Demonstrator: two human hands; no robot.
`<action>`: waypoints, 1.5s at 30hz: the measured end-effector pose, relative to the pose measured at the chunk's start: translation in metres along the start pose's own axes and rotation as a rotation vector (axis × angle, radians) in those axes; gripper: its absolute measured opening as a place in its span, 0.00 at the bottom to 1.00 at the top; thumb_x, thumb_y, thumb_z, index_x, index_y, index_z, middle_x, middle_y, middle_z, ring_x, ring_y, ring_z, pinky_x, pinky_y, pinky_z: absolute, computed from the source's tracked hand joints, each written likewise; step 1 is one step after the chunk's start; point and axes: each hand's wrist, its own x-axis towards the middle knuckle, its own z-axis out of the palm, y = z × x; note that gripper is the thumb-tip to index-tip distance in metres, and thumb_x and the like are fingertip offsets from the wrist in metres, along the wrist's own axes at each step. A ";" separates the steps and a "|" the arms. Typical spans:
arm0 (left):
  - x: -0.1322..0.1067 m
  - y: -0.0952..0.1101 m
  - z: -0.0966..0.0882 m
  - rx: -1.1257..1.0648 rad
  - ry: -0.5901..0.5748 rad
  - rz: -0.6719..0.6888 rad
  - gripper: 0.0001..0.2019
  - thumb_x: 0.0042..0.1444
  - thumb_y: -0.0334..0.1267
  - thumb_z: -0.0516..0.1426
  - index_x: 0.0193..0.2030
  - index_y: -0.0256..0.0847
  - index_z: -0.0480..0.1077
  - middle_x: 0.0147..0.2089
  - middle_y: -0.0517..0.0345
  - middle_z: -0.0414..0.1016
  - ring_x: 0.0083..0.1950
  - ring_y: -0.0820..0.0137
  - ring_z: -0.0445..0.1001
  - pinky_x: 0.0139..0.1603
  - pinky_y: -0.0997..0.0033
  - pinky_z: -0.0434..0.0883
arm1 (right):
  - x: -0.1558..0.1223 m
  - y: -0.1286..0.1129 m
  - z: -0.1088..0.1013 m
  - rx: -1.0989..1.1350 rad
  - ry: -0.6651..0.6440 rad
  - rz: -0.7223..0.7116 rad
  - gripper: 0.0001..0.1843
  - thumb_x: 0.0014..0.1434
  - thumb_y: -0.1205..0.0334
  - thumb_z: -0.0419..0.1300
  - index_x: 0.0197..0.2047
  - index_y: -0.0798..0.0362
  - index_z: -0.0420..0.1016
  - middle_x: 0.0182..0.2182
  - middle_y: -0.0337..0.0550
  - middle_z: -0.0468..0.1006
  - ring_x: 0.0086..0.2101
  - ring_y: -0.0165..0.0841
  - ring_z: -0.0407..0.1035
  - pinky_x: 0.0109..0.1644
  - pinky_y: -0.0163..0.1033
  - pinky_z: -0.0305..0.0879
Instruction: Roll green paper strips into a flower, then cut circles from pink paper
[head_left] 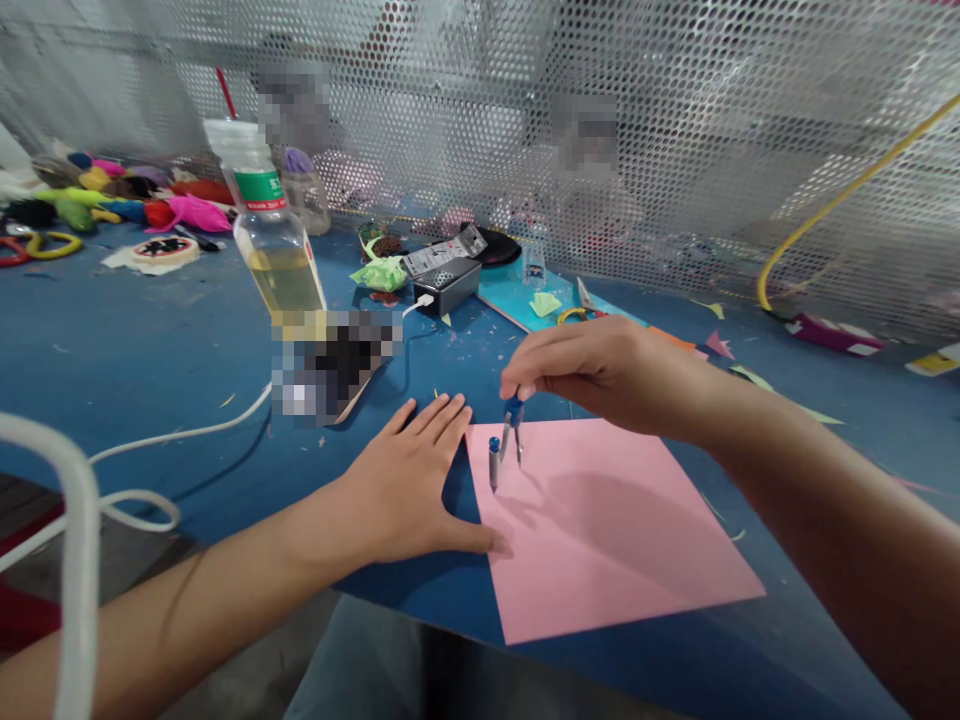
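A pink sheet of paper lies flat on the blue table near its front edge. My right hand is above the sheet's far left corner, its fingers pinched round the blue top of a drawing compass. The compass stands roughly upright, its legs slightly apart, with a blue-capped pencil or pen piece on the left leg. My left hand lies flat with fingers spread, mostly on the table. Its thumb rests on the left margin of the paper.
A phone partly blurred out, a bottle of yellow liquid and a dark box with a white cable stand beyond my left hand. Yellow-handled scissors and paper scraps lie behind my right hand. A perforated metal screen borders the back.
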 end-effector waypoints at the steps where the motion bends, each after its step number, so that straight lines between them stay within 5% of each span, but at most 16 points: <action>1: 0.000 0.000 0.000 0.000 0.001 0.000 0.60 0.40 0.77 0.41 0.69 0.30 0.42 0.72 0.49 0.35 0.72 0.56 0.38 0.70 0.50 0.36 | 0.000 0.001 0.000 -0.011 -0.001 -0.015 0.11 0.62 0.68 0.52 0.34 0.52 0.76 0.33 0.41 0.80 0.36 0.29 0.74 0.40 0.34 0.68; 16: 0.001 -0.001 0.001 0.007 0.002 -0.004 0.60 0.40 0.77 0.41 0.69 0.29 0.42 0.72 0.50 0.35 0.72 0.55 0.37 0.70 0.49 0.36 | -0.001 0.008 -0.004 -0.145 -0.040 0.101 0.13 0.63 0.65 0.49 0.34 0.50 0.75 0.33 0.43 0.76 0.33 0.32 0.70 0.36 0.36 0.62; 32: 0.001 -0.001 0.001 0.008 -0.012 -0.005 0.59 0.40 0.77 0.41 0.69 0.31 0.41 0.72 0.51 0.35 0.72 0.57 0.37 0.70 0.52 0.35 | -0.038 0.011 -0.016 -0.409 0.017 0.157 0.15 0.63 0.66 0.47 0.39 0.50 0.76 0.35 0.43 0.76 0.32 0.32 0.71 0.33 0.36 0.63; 38: 0.001 0.000 0.001 0.027 -0.008 -0.008 0.60 0.40 0.77 0.42 0.69 0.31 0.40 0.72 0.52 0.34 0.72 0.57 0.37 0.70 0.51 0.36 | -0.061 -0.001 -0.018 -0.618 0.038 0.103 0.13 0.63 0.67 0.49 0.40 0.49 0.75 0.36 0.44 0.77 0.32 0.35 0.72 0.30 0.38 0.62; 45: 0.001 0.000 0.002 0.052 0.022 0.008 0.59 0.41 0.77 0.42 0.69 0.29 0.40 0.72 0.49 0.36 0.72 0.55 0.39 0.69 0.50 0.39 | -0.069 -0.042 -0.013 -0.822 0.047 0.057 0.14 0.62 0.69 0.49 0.31 0.51 0.75 0.30 0.42 0.78 0.27 0.35 0.70 0.31 0.41 0.60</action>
